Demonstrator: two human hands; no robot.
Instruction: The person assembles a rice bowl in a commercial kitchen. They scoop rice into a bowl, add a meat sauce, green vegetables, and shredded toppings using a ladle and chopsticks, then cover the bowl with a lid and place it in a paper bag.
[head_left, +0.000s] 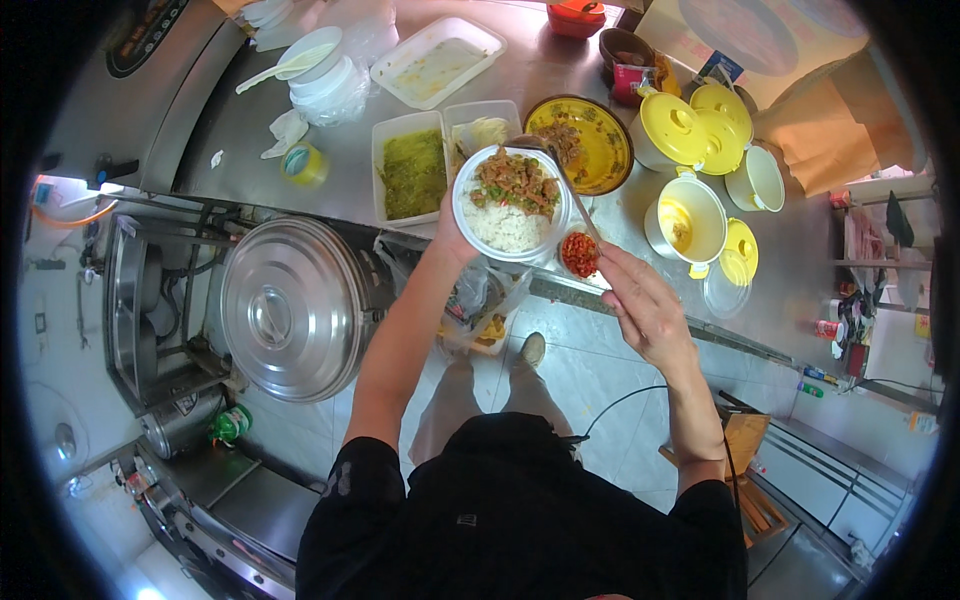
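Observation:
My left hand (456, 232) grips the left side of a round white bowl (466, 244), raised near the counter's front edge. White rice (510, 229) fills its near part, and cooked meat with green pieces (517, 180) covers the far part. Between the fingers of my right hand (649, 304) is the handle of a metal spoon (581, 202). The spoon's head reaches over the bowl's far rim and is partly hidden. Just left of my right fingers stands a small cup of chopped red chilli (580, 253). Behind the bowl, a yellow patterned plate (611, 161) carries more of the meat.
Left of the bowl, a rectangular tub holds green vegetables (412, 172). Yellow-lidded pots (673, 127) and an uncovered pot (682, 225) stand at right. A tape roll (304, 163) and stacked white bowls (322, 82) sit at left. A large lidded steel pot (289, 307) stands below the counter.

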